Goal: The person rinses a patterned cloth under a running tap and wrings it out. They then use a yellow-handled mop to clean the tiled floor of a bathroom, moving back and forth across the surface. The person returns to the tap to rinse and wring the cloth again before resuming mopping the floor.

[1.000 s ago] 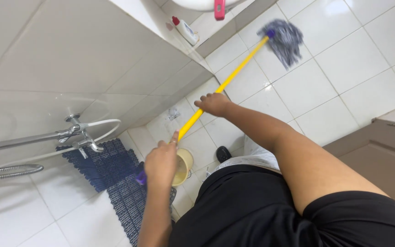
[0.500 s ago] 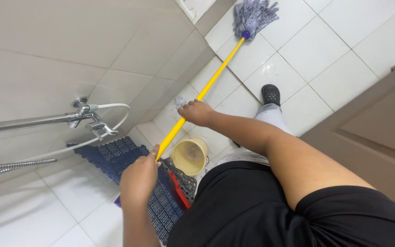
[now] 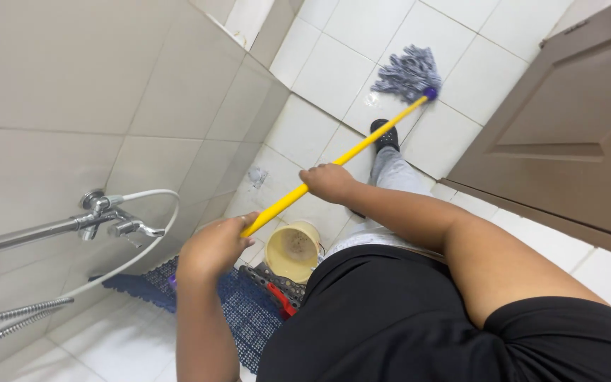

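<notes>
While the yellow mop handle (image 3: 334, 166) is gripped near its end by the closed left hand (image 3: 213, 244) and farther down by the closed right hand (image 3: 328, 182), a cream bucket (image 3: 293, 249) is seen below. Beyond, the grey mop head (image 3: 408, 71) has been drawn back from the wall onto open floor tiles (image 3: 334, 71) near the brown door (image 3: 567, 134), so another patch is being wiped.

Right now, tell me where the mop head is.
In the head view, the grey mop head lies on the white floor tiles at the top, just beyond the black shoe and left of the brown door.
</notes>
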